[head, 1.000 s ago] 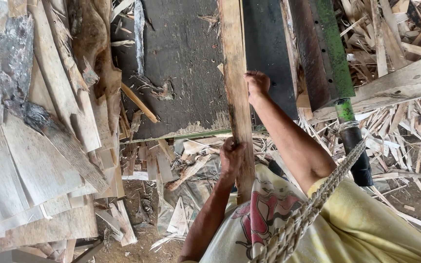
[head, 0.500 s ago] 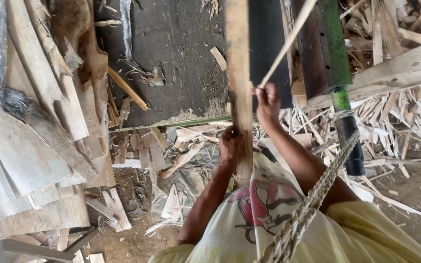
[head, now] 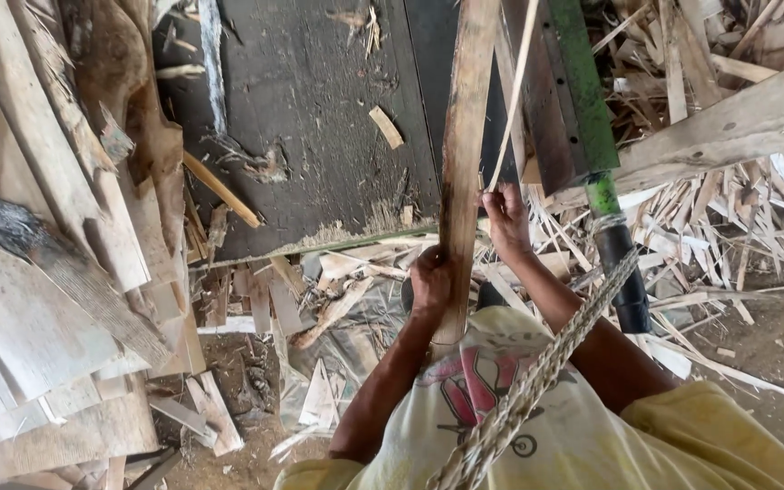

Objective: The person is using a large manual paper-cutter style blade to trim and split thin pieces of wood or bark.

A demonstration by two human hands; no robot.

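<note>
Over dark table, left hand gripping plank, right hand pinching sliver, fingertips hidden

Daylight falls on a dirt floor littered with wood scraps. A dark, worn desk stands ahead, with stacked planks at left.

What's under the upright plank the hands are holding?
Under the plank lie the dark work surface, then wood offcuts on the ground. The left hand grips it; its lower end is hidden by the shirt.
</note>
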